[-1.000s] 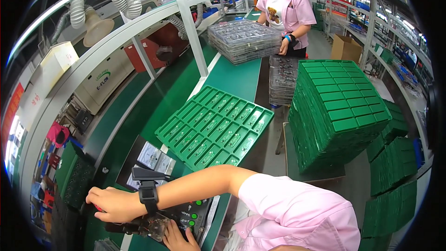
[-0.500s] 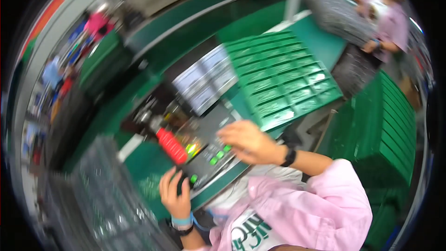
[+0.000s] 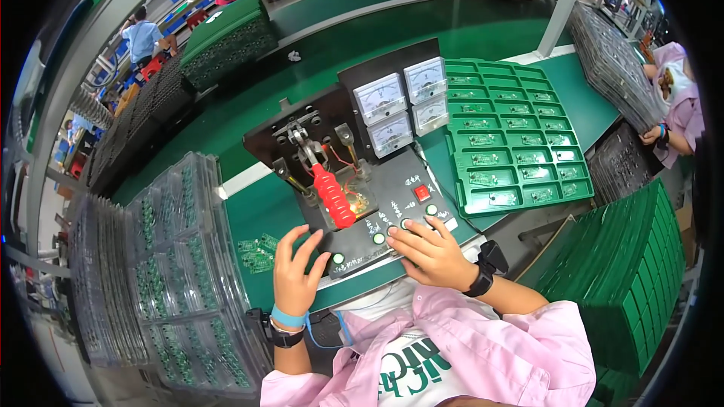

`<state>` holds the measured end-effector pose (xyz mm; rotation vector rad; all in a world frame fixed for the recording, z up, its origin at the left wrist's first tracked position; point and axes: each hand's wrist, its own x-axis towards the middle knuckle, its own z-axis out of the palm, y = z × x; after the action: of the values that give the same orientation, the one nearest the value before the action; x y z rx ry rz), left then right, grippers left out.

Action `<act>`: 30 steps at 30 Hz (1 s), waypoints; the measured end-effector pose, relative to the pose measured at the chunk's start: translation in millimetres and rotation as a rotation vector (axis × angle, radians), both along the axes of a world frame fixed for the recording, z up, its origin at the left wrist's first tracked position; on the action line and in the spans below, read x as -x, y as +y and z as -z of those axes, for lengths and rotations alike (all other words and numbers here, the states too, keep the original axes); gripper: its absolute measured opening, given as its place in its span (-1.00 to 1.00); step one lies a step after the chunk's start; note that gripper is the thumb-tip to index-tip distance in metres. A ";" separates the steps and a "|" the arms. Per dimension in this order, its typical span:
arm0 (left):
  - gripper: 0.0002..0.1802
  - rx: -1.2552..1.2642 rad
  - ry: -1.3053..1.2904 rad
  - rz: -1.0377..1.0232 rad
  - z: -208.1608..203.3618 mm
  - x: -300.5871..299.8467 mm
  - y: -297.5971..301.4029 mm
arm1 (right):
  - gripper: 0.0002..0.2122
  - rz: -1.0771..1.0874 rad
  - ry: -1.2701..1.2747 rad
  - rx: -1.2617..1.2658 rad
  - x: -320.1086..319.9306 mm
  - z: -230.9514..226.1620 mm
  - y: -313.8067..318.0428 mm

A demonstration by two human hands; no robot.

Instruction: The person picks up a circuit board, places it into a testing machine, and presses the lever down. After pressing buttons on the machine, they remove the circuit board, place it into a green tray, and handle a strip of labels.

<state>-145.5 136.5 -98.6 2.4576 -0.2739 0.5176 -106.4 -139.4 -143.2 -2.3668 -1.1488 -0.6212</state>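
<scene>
A black test fixture [image 3: 392, 203] with several white dial meters [image 3: 381, 96], a red-handled clamp lever [image 3: 332, 194] and lit green buttons stands on the green bench in front of me. My left hand [image 3: 298, 271] rests with spread fingers on the fixture's front left corner, near a green button [image 3: 338, 258]. My right hand [image 3: 431, 251] lies on the front panel, fingertips on the row of buttons [image 3: 379, 238]. Neither hand holds anything. A small circuit board [image 3: 354, 200] sits under the clamp.
A green tray [image 3: 513, 136] with small boards lies right of the fixture. Stacks of clear trays [image 3: 177, 271] stand at my left; loose green boards [image 3: 258, 252] lie beside them. Green tray stacks [image 3: 626, 271] rise at my right. Another person [image 3: 675, 98] works at far right.
My view has swung down and steadied onto the fixture. My left hand has moved up onto the fixture's front corner; my right hand stays on the buttons.
</scene>
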 end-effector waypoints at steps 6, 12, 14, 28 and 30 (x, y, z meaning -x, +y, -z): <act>-0.34 -0.028 0.056 -0.038 -24.0 -11.8 -2.1 | -0.51 -0.020 0.008 -0.029 -2.2 -0.1 2.5; -0.26 -0.266 0.159 0.102 -44.3 -35.7 -3.4 | -0.51 -0.004 0.032 -0.038 -3.8 -7.5 1.6; -0.26 -0.282 0.167 0.079 -45.1 -29.4 -0.5 | -0.52 -0.004 0.024 -0.037 -6.4 -10.7 4.0; -0.17 -0.117 0.027 -0.132 -13.6 0.6 -6.6 | -0.68 -0.771 -0.016 -0.439 -94.1 -185.5 90.1; -0.25 -0.141 0.038 -0.198 -8.5 3.8 -7.5 | -0.61 -0.737 -0.141 -0.541 -128.5 -201.5 104.1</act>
<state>-149.3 129.0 -90.1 2.6453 -0.0531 0.5508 22.0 -35.3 58.4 -1.3369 -1.5477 -0.7105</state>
